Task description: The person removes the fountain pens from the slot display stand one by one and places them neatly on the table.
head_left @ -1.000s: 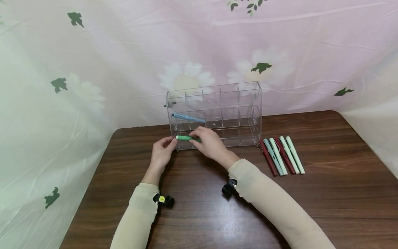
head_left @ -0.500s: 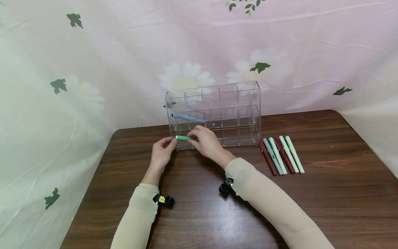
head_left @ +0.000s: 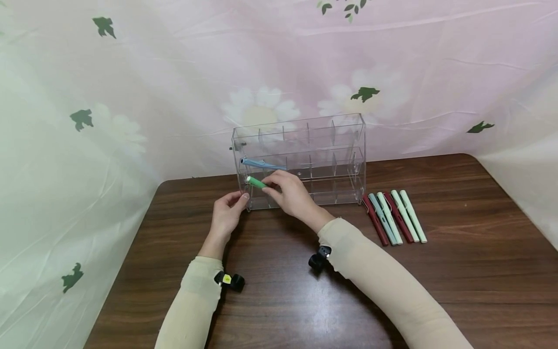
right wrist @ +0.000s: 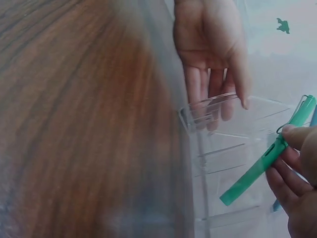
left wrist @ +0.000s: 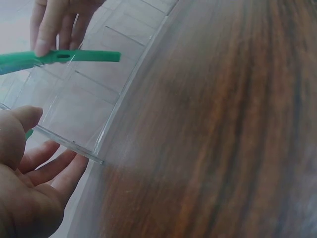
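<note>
Dark brown wood makes up the table (head_left: 279,300), with two cream sleeves (head_left: 392,291) reaching across its near part. Further in, the left hand (head_left: 226,215) rests against the near left corner of the clear plastic organizer (head_left: 301,160); its fingers are nearly straight, with the tips laid on the corner edge, and they grip nothing. Just to its right, the right hand (head_left: 292,194) pinches a green pen (head_left: 257,182) between thumb and fingertips (right wrist: 290,136), the other fingers curled beneath it. The pen is tilted, its free end pointing left and away, and it sits at the front of the organizer's left side, about level with the middle row; whether its tip is inside a compartment cannot be told. Above it, a blue pen (head_left: 263,164) lies slanted in a left compartment. To the right of the organizer, five pens (head_left: 394,218) lie side by side on the table, dark red, pale blue and pale green. Beyond, a flowered pink cloth (head_left: 392,72) hangs behind the table.
</note>
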Available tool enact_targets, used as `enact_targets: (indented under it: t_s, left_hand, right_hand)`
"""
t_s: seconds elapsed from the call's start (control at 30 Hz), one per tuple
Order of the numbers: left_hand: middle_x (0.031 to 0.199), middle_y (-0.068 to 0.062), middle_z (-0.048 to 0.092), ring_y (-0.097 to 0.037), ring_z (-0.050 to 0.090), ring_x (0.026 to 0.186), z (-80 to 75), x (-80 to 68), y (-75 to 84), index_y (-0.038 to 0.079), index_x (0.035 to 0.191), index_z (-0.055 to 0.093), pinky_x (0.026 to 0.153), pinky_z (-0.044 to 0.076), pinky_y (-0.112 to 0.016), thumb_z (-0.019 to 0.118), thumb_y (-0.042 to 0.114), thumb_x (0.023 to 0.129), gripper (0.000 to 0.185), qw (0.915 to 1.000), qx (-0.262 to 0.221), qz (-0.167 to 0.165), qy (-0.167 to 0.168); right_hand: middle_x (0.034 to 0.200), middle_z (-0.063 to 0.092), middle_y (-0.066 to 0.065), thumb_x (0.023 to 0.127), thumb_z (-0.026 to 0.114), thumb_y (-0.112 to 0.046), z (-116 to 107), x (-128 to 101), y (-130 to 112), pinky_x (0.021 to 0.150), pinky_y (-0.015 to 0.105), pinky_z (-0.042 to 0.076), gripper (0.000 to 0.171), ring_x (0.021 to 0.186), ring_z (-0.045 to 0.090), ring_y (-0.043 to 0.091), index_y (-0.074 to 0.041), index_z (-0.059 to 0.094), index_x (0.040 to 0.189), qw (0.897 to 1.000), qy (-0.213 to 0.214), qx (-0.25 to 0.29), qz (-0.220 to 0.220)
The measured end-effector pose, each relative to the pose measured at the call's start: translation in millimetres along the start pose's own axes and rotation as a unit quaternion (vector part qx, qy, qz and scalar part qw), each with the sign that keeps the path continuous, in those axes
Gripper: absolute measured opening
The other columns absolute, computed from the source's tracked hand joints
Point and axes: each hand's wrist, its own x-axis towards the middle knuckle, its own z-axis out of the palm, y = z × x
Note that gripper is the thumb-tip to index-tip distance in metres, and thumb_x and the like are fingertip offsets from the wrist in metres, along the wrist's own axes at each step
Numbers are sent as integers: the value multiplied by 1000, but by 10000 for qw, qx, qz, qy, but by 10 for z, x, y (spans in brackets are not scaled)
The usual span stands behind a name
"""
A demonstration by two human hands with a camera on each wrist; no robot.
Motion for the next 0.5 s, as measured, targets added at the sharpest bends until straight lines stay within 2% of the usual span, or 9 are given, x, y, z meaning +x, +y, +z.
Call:
enact_targets:
  t_s: [0.3,0.5]
  left_hand:
    - [139,-25,67,-37,68,127,-1,9,-17,-6,142,64,111,56,-51,65,26,110,45,10000,38,-33,-10]
    - [139,-25,67,-35,69,125,-1,-13,5,-6,141,64,110,57,-50,66,25,109,44,10000,75,-41,17]
  right_hand:
    - [112,76,9,103,76,-16,-135,22,-60,89,38,62,22,100,73,23,-5,79,121,9992,262,213,-217]
    - [113,76,11,101,77,-13,-276,27,-102,89,37,64,23,100,75,24,-3,79,121,9970,490,572,-186]
